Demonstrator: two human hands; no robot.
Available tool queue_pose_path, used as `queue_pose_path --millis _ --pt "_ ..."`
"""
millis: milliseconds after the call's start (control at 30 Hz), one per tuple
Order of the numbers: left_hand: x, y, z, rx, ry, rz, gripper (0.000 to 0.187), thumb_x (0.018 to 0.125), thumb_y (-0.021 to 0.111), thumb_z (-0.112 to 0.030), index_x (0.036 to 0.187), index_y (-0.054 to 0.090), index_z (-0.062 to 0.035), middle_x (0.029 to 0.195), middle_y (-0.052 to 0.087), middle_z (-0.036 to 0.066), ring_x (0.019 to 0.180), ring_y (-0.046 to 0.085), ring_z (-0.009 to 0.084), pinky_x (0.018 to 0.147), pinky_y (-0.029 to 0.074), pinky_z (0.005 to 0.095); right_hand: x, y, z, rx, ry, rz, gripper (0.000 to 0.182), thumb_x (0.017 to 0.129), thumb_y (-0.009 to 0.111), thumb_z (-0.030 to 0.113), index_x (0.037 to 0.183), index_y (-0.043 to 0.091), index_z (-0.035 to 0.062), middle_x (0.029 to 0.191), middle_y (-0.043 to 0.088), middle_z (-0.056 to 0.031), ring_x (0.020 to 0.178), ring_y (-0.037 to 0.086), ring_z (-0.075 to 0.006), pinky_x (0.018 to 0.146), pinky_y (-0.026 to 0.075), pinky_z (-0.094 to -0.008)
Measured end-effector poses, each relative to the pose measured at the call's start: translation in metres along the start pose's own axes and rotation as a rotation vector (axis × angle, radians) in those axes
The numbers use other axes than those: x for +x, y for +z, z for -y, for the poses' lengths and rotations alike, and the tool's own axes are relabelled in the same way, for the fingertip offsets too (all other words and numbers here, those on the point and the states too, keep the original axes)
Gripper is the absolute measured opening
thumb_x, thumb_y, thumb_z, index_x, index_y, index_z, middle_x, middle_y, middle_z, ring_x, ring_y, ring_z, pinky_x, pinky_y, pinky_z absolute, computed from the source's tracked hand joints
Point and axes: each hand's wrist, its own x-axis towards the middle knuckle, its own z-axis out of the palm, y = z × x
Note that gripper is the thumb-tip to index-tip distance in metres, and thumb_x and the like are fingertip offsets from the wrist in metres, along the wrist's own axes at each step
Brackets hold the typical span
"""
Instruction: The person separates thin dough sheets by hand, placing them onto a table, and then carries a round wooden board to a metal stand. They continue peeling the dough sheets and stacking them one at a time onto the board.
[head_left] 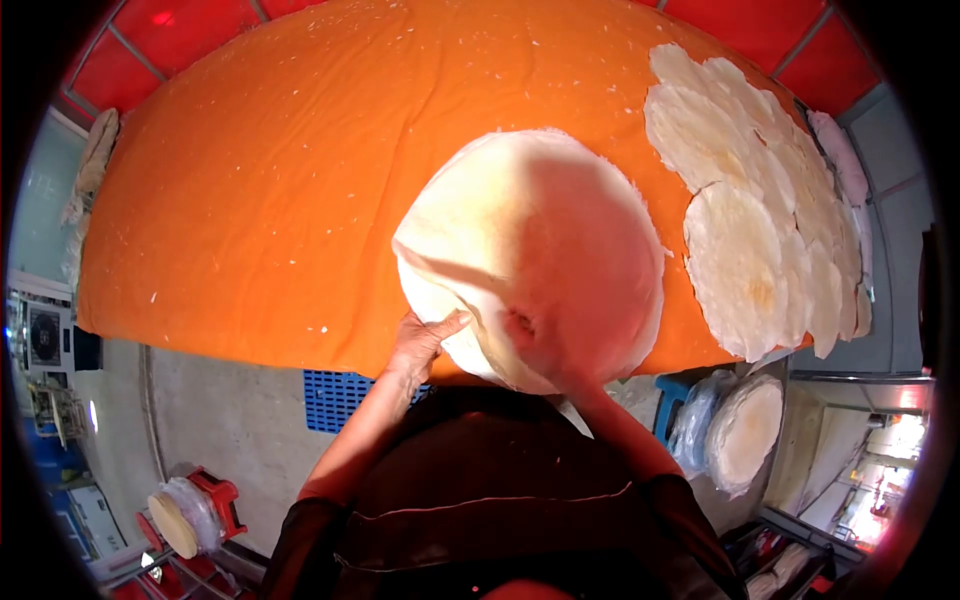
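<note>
A large, thin round flatbread (470, 200) lies near the front edge of the orange cloth, partly in red-tinted shadow; its ragged rim suggests more than one layer. My left hand (425, 340) grips its near left edge, thumb on top and the other fingers underneath. A fold runs across the flatbread from that side. Over its near right part is my right hand (540, 345), deep in shadow and blurred, so its fingers do not show clearly.
Overlapping flatbreads (740, 230) cover the table's right end. The orange cloth (240, 200) carries scattered crumbs. Below stand a blue plastic crate (335, 400), a bagged round stack (745, 430) at right, and a red stool (218, 500) with another bagged stack at left.
</note>
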Motion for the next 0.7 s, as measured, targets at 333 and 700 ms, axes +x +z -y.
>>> queue_pose_path --millis 333,700 --pt "-0.005 0.019 -0.012 -0.256 0.223 0.041 0.052 0.061 0.063 0.011 0.109 0.048 -0.0017 0.099 0.057 0.011 0.088 0.056 0.0225 0.079 0.046 0.0352 0.004 -0.063 0.082 -0.179 -0.367 0.080 0.035 0.070 0.051 0.006 0.105 0.053 0.0101 0.090 0.057 -0.0136 0.080 0.053 -0.0239 0.070 0.042 -0.0322" --pt "-0.003 -0.130 -0.140 -0.069 0.042 -0.059 0.038 0.071 0.059 -0.006 0.106 0.049 0.0043 0.102 0.056 0.016 0.090 0.056 0.0256 0.076 0.048 0.0373 -0.007 -0.347 0.018 0.194 -0.117 -0.653 0.038 0.075 0.057 0.008 0.111 0.049 -0.0005 0.098 0.057 -0.0091 0.085 0.055 -0.0163 0.074 0.044 -0.0285"
